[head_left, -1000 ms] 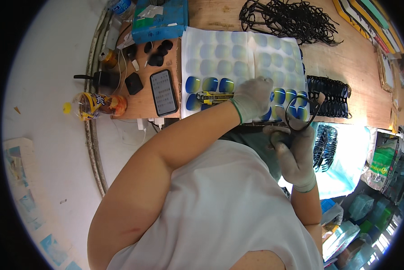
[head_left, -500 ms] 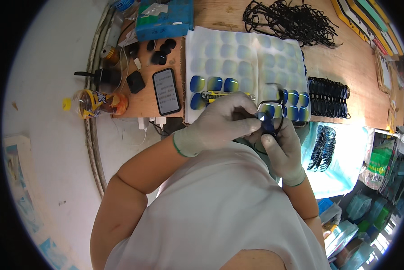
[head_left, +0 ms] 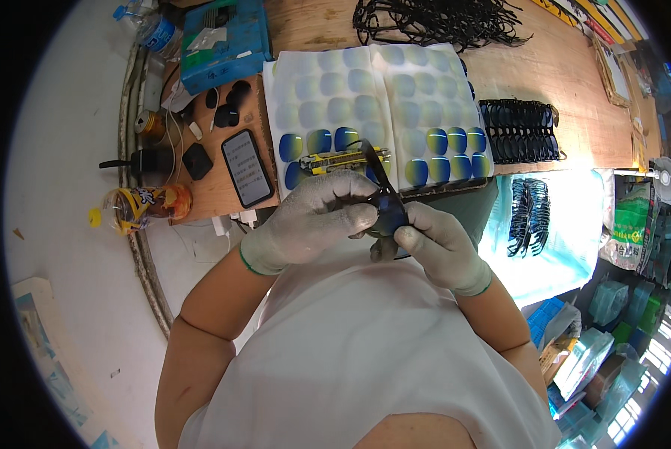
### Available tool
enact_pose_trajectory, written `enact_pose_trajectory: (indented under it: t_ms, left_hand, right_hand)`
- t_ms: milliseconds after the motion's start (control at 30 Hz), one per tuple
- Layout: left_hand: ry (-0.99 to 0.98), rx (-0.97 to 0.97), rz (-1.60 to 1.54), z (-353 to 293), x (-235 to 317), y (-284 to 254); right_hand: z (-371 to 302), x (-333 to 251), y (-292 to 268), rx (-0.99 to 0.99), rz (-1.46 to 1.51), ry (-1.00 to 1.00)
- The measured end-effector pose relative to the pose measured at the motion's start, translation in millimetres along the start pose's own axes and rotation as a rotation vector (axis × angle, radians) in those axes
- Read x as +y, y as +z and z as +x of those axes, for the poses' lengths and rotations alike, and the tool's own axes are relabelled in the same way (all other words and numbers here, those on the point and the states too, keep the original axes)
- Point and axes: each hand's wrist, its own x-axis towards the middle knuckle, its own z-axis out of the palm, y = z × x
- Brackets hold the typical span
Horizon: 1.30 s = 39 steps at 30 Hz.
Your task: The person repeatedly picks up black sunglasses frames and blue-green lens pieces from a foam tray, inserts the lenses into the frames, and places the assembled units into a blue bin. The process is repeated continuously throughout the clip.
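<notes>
wood bench [head_left: 590, 146] up top, white paper [head_left: 388, 93] flat on it. black pile [head_left: 440, 22] at far side, blue box [head_left: 227, 60] far l, frame stack [head_left: 519, 131] r of paper.

l hand [head_left: 305, 228] & r hand [head_left: 444, 251], both gloved, are raised at bench's near edge. l thumb & fingers pinched nearly tog. at l side of a dark frame [head_left: 388, 196]; exact hold hidden. r thumb & fingers clamped on its lower r side.

phone [head_left: 247, 168] on bench, l of paper.

frame is betw. the 2 hands, abt equally near each; its temple [head_left: 378, 168] runs up & away, leaning l, tip over the cutter [head_left: 343, 161].

lenses [head_left: 436, 142]: near ones bare, rest under paper. 1 blue lens [head_left: 390, 218] at frame, betw. thumbs, by r thumb tip; can't tell if seated.
</notes>
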Motion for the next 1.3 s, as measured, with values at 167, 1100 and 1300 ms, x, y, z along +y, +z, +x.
enact_pose_trajectory:
  t_ms: [167,1100,1300]
  left_hand:
    - [0.09,-0.024,-0.006,-0.6,2.1,7.7]
    - [0.331,0.056,0.373,-13.9,12.1,29.2]
    - [0.281,0.066,0.342,-22.2,16.9,28.4]
  right_hand:
    - [-2.1,1.4,0.6,0.061,-0.148,-0.063]
    - [-4.3,6.5,4.0,0.142,-0.256,-0.175]
    - [-2.5,-6.4,9.7,0.113,-0.369,-0.18]
